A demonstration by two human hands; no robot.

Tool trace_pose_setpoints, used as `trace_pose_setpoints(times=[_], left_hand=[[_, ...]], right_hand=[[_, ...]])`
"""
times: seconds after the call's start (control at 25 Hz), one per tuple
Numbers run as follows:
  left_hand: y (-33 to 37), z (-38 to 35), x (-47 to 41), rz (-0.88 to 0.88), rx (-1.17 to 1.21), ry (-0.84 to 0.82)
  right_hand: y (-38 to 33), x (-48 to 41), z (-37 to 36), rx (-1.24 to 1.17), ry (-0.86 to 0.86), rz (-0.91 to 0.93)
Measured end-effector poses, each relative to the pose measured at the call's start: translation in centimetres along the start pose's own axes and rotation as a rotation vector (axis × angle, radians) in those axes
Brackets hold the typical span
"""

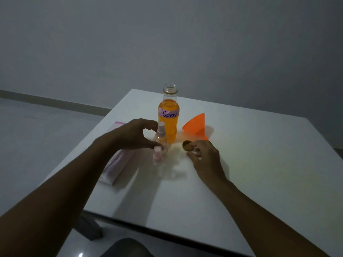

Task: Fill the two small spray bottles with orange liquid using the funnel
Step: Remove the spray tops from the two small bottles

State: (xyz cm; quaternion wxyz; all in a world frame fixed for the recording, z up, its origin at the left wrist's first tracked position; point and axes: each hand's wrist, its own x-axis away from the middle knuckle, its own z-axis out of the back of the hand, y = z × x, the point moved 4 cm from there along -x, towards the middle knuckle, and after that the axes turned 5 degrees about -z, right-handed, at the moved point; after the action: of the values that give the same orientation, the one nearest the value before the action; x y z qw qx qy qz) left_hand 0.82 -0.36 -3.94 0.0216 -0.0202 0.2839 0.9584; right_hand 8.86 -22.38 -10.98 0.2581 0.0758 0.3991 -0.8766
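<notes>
A tall clear bottle of orange liquid, labelled "Spray", stands uncapped at the table's far middle. In front of it stand two small clear spray bottles with pink tops, one farther and one nearer. An orange funnel lies on its side to the right of the big bottle. My left hand hovers curled just left of the small bottles, fingers apart, holding nothing. My right hand pinches a round brown cap just above the table.
A pink and white flat packet lies under my left forearm near the white table's left edge. A table leg and dark seat show below the near edge. A grey wall stands behind.
</notes>
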Motion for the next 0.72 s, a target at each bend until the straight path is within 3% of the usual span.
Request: trace_pose_setpoints(times=[0.4,0.6,0.72], left_hand=[[9.1,4.2,0.5,-0.085,0.086,0.349],[14.1,-2.0,-0.2,-0.206,0.143,0.320],[15.3,-7.6,-0.8,-0.218,0.173,0.256]], right_hand=[[4.1,6.2,8.3,-0.080,0.014,-0.082],[2.7,6.9,13.0,-0.491,0.112,-0.186],[2.9,6.9,15.6,-0.600,0.140,-0.248]])
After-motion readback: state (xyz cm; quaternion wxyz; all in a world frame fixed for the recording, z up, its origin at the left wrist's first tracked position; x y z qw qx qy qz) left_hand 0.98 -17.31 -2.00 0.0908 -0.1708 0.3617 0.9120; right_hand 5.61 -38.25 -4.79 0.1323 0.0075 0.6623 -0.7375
